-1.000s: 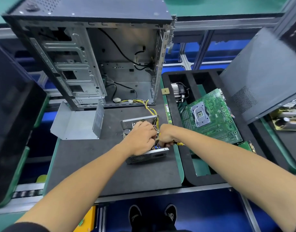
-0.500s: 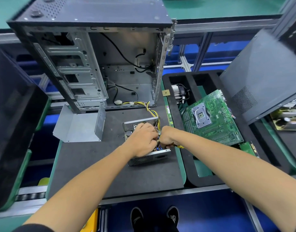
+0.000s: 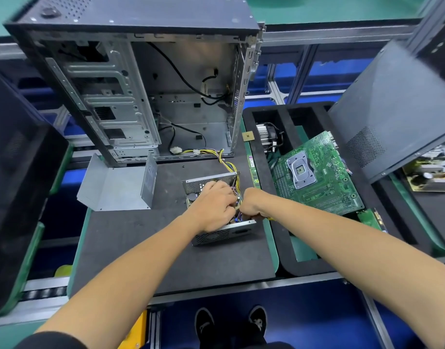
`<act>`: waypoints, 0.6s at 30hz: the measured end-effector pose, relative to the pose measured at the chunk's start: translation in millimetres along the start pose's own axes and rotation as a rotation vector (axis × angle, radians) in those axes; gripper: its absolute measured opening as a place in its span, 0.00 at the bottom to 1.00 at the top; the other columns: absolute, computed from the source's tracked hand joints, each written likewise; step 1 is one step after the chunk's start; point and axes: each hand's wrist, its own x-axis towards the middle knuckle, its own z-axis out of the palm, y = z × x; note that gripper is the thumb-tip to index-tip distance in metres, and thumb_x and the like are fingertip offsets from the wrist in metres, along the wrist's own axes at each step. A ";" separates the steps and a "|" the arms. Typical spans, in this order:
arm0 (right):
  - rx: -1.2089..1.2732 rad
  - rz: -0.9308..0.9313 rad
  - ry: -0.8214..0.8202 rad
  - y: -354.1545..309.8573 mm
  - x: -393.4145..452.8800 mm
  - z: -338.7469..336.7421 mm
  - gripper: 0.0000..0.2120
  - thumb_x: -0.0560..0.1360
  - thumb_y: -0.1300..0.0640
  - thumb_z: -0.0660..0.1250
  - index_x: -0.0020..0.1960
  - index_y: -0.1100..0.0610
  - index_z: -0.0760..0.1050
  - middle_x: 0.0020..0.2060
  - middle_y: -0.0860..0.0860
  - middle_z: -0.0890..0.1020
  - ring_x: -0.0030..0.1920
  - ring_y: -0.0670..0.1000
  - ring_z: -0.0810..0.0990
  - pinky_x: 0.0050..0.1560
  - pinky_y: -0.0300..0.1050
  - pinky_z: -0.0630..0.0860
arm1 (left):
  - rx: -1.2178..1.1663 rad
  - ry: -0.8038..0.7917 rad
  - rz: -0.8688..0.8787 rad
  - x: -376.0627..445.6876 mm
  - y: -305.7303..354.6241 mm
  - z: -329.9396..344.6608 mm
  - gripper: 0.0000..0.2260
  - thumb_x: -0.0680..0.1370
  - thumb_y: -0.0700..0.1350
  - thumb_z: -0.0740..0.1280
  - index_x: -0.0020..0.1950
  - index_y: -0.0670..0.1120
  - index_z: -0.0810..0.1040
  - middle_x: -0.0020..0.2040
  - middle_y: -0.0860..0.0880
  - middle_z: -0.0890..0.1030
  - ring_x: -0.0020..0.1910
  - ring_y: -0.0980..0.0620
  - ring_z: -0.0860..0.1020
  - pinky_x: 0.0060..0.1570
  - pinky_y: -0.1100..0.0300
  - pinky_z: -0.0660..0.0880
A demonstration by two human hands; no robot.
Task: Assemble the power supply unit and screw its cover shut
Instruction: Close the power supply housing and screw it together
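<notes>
Head view: dark foam mat [image 3: 146,248] spread over the desk, edged in green, with blue framing behind. At mat centre, open power supply unit [image 3: 217,212] — lid off, perforated steel walls, yellow and black wires [image 3: 229,167] trailing back toward the open computer case [image 3: 141,91] standing upright behind. Left hand [image 3: 214,206] laid over the unit's inside, fingers curled down among the parts; whether pinching anything, cannot tell. Right hand [image 3: 249,204] just beside it at the unit's right edge, fist closed round a tool [image 3: 266,218], only a yellow-black sliver visible. Bent grey metal cover [image 3: 115,186] lying left of the unit, apart from it. Right — black tray [image 3: 284,248] holding 1 green motherboard [image 3: 317,177] and a cooler fan [image 3: 266,134].
</notes>
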 end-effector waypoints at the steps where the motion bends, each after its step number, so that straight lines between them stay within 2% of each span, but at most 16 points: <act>1: -0.022 -0.012 0.012 -1.4 0.0 -0.3 0.18 0.80 0.56 0.59 0.32 0.59 0.67 0.30 0.54 0.71 0.39 0.55 0.72 0.36 0.42 0.69 | 0.004 -0.003 -0.002 0.4 -0.4 0.1 0.14 0.72 0.47 0.53 0.41 0.46 0.77 0.41 0.54 0.69 0.54 0.52 0.67 0.59 0.60 0.55; 2: -0.050 -0.017 0.014 -2.4 1.0 0.0 0.17 0.80 0.57 0.58 0.32 0.59 0.67 0.30 0.54 0.71 0.40 0.55 0.73 0.36 0.42 0.69 | 0.009 -0.006 -0.003 0.6 -0.5 0.4 0.14 0.72 0.48 0.53 0.41 0.46 0.77 0.41 0.54 0.70 0.54 0.52 0.67 0.59 0.60 0.55; 4: -0.104 -0.036 0.029 -4.9 0.6 -0.4 0.15 0.79 0.59 0.58 0.33 0.59 0.66 0.30 0.54 0.70 0.39 0.55 0.73 0.30 0.42 0.67 | 0.017 -0.011 -0.002 0.3 -0.9 0.8 0.15 0.72 0.48 0.52 0.42 0.45 0.77 0.42 0.54 0.70 0.54 0.52 0.67 0.58 0.60 0.55; 7: -0.142 -0.050 0.028 -4.5 0.5 -0.7 0.17 0.80 0.57 0.58 0.33 0.59 0.65 0.30 0.53 0.69 0.36 0.55 0.72 0.25 0.38 0.62 | 0.007 -0.007 -0.001 0.3 -1.0 1.7 0.15 0.72 0.48 0.52 0.41 0.46 0.77 0.41 0.54 0.69 0.54 0.52 0.67 0.58 0.60 0.54; 10: -0.128 -0.036 0.037 -1.6 2.5 -1.2 0.18 0.80 0.54 0.59 0.33 0.60 0.66 0.29 0.54 0.70 0.37 0.55 0.73 0.26 0.40 0.64 | 0.003 0.001 0.005 0.2 -1.1 1.8 0.14 0.72 0.48 0.53 0.40 0.46 0.77 0.41 0.54 0.70 0.54 0.52 0.67 0.58 0.60 0.54; 13: -0.155 -0.005 0.030 1.2 4.7 1.4 0.15 0.77 0.61 0.60 0.32 0.60 0.67 0.30 0.54 0.71 0.39 0.55 0.74 0.31 0.42 0.69 | 0.002 -0.004 0.002 -0.2 -1.7 2.3 0.14 0.73 0.48 0.52 0.41 0.47 0.77 0.42 0.55 0.70 0.55 0.53 0.67 0.59 0.61 0.54; 18: -0.213 -0.001 -0.016 1.5 3.3 -0.9 0.13 0.75 0.63 0.62 0.31 0.58 0.71 0.25 0.52 0.73 0.24 0.50 0.70 0.20 0.38 0.66 | 0.008 -0.008 0.002 1.4 -1.1 2.9 0.14 0.73 0.48 0.52 0.41 0.47 0.77 0.43 0.54 0.72 0.55 0.53 0.67 0.59 0.60 0.54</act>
